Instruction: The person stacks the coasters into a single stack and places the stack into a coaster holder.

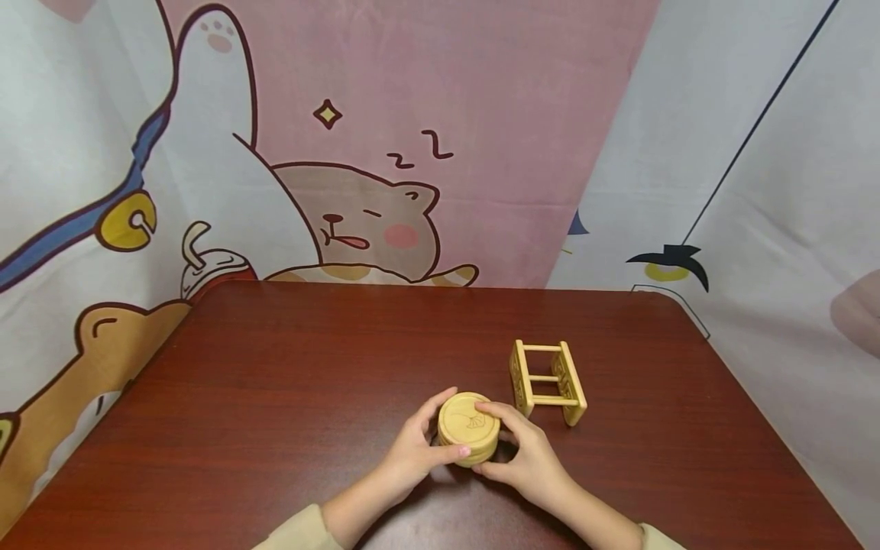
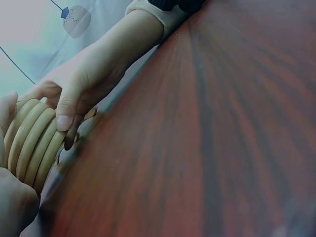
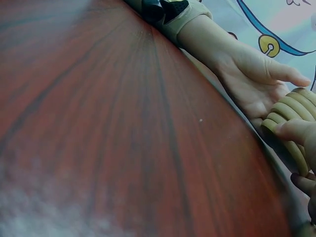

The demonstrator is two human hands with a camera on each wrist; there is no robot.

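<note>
A stack of several round, pale wooden coasters (image 1: 459, 418) is held between both hands, low over the table in the head view. The top coaster bears a fine engraved line drawing. My left hand (image 1: 411, 452) grips the stack from the left, thumb along its near edge and fingers round the far side. From the right, my right hand (image 1: 532, 457) holds it with a finger on the top face and the thumb at the lower edge. Both wrist views show the ridged edges of the coasters (image 2: 33, 140), partly covered by fingers.
A small pale wooden rack (image 1: 573, 382), with patterned side panels joined by thin rods, stands on the table just right of and beyond the hands. The dark red-brown table (image 1: 309, 359) ends at a cartoon-printed cloth (image 1: 502, 137) behind it.
</note>
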